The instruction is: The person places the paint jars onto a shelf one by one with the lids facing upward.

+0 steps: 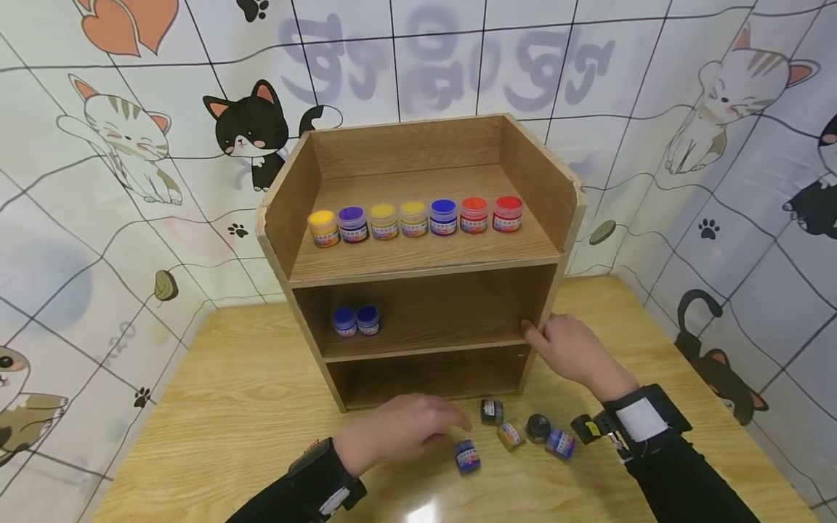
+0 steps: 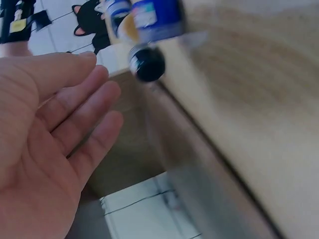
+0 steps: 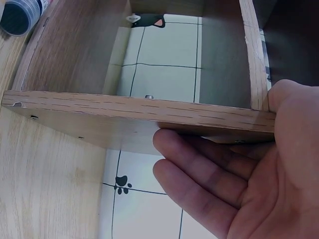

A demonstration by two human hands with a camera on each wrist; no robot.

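My right hand [image 1: 572, 349] grips the right side panel of a small wooden shelf [image 1: 418, 274]. In the right wrist view the thumb is at the front edge and the fingers [image 3: 199, 174] lie along the panel's outer face. My left hand [image 1: 405, 432] is over the tabletop in front of the shelf, fingers loosely extended and holding nothing. Just right of its fingertips lies a blue paint jar [image 1: 467, 456]. Beyond it are a black jar [image 1: 492, 412], a yellow jar [image 1: 511, 434], a black-lidded jar [image 1: 538, 428] and another blue jar [image 1: 560, 443].
Along the top shelf stands a row of several paint jars, from an orange-yellow one [image 1: 323, 228] to a red one [image 1: 507, 213]. Two blue jars [image 1: 356, 320] stand at the middle shelf's left. The wooden table [image 1: 216, 407] meets a cat-patterned backdrop [image 1: 196, 218] behind the shelf.
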